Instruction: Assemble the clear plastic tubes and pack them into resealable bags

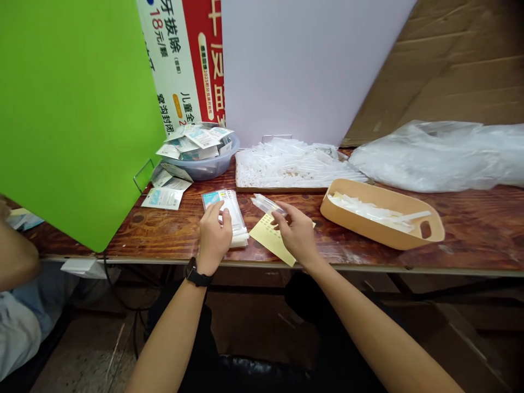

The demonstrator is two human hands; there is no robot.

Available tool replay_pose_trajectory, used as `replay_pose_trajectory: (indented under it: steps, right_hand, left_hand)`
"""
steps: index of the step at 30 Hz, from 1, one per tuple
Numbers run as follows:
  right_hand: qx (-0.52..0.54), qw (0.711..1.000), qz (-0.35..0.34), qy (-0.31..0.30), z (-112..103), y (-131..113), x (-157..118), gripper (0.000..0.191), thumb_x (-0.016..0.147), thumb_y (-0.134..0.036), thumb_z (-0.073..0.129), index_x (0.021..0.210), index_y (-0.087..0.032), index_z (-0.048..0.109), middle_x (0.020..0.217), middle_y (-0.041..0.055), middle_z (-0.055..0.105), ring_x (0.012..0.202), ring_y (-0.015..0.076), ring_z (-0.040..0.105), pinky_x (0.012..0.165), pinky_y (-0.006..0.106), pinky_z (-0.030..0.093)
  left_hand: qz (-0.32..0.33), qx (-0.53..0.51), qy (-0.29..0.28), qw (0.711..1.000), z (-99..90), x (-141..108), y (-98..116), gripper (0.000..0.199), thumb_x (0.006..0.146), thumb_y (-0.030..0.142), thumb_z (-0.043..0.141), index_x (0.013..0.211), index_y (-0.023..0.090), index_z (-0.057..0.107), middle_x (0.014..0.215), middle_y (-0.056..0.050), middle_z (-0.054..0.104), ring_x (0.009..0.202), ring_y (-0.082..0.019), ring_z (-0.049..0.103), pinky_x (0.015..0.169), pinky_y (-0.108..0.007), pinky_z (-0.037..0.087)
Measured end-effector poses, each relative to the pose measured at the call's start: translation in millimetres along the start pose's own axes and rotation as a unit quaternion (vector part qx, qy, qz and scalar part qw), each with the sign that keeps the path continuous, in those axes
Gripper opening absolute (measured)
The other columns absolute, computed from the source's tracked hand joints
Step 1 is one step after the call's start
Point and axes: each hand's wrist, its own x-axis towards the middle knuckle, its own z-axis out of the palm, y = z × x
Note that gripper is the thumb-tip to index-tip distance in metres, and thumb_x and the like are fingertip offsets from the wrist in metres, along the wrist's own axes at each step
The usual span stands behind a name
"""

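Note:
My left hand (213,234) rests on a clear plastic packet with a printed blue-and-white card inside (224,210), its fingers gripping the packet's near part. A stack of white items lies at the packet's lower end. My right hand (298,233) pinches the end of a small clear plastic tube (266,204), holding it just above the wooden tabletop. Under that hand lies a yellow sheet of small labels (272,237), its edge partly hidden by my palm.
A blue-grey bowl (208,169) of printed packets stands back left, with more packets (166,188) beside it. Behind my hands is a board heaped with clear tubes (290,166). To the right are a tan tray (382,215) and a plastic bag (438,158). A green panel (69,109) and a co-worker's arm (14,256) are at left.

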Motion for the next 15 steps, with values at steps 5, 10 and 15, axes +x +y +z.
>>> replay_pose_trajectory:
  steps: [5, 10, 15]
  right_hand:
    - [0.195, 0.978, 0.003, -0.072, 8.1, -25.7, -18.5, 0.038, 0.083, -0.042, 0.058, 0.111, -0.016, 0.063, 0.082, 0.0049, 0.069, 0.059, 0.0148, 0.063, 0.060, 0.033, 0.055]
    - [0.290, 0.944, 0.060, -0.143, 21.9, -37.9, -25.2, 0.047, 0.080, -0.047, 0.061, 0.115, -0.015, 0.061, 0.068, 0.0014, 0.066, 0.059, 0.0152, 0.064, 0.056, 0.030, 0.054]
    - [0.328, 0.931, 0.091, -0.129, 24.1, -35.4, -18.3, 0.051, 0.078, -0.049, 0.062, 0.116, -0.014, 0.060, 0.066, 0.0007, 0.067, 0.060, 0.0153, 0.065, 0.056, 0.030, 0.055]
  left_hand:
    - [-0.190, -0.294, -0.110, 0.930, 1.8, 4.0, 8.3, 0.058, 0.085, 0.054, 0.051, 0.126, 0.014, 0.043, 0.085, -0.006, 0.067, 0.046, -0.010, 0.059, 0.036, -0.019, 0.041]
    - [-0.193, -0.346, -0.085, 0.914, 2.8, 5.2, 9.9, 0.046, 0.079, 0.060, 0.056, 0.083, 0.014, 0.056, 0.037, 0.006, 0.047, 0.028, -0.008, 0.042, 0.029, -0.016, 0.026]
    - [-0.176, -0.307, -0.089, 0.931, -3.0, 7.9, 3.9, 0.043, 0.084, 0.055, 0.050, 0.090, 0.013, 0.059, 0.052, 0.000, 0.059, 0.040, -0.012, 0.056, 0.036, -0.019, 0.040]
